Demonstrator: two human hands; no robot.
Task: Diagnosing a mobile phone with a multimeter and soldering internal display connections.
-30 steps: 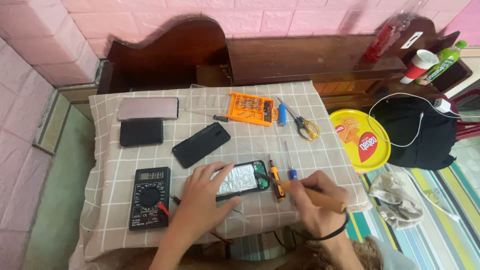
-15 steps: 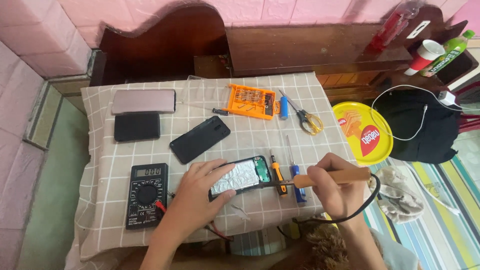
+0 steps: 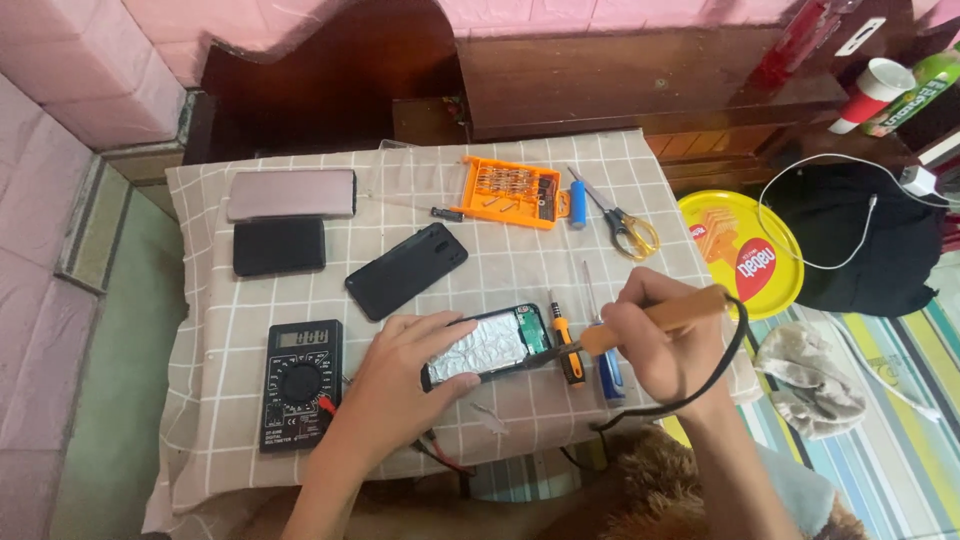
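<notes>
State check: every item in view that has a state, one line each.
opened phone: back off, foil-covered inside showing, flat on the cloth
left hand: pressing on the opened phone
right hand: gripping the soldering iron
soldering iron: tip at the phone's right end
multimeter: display lit, probe leads plugged in
bit case: open
scissors: shut
black phone: screen dark

I've got a black multimeter (image 3: 300,385) at the near left of the checked cloth (image 3: 230,330). Behind it I see a black phone (image 3: 406,270), a dark slab (image 3: 279,245) and a pinkish case (image 3: 291,194). Up top sit an orange bit set (image 3: 506,192) and yellow-handled scissors (image 3: 625,222). A yellow tray (image 3: 740,252) lies off right.
</notes>
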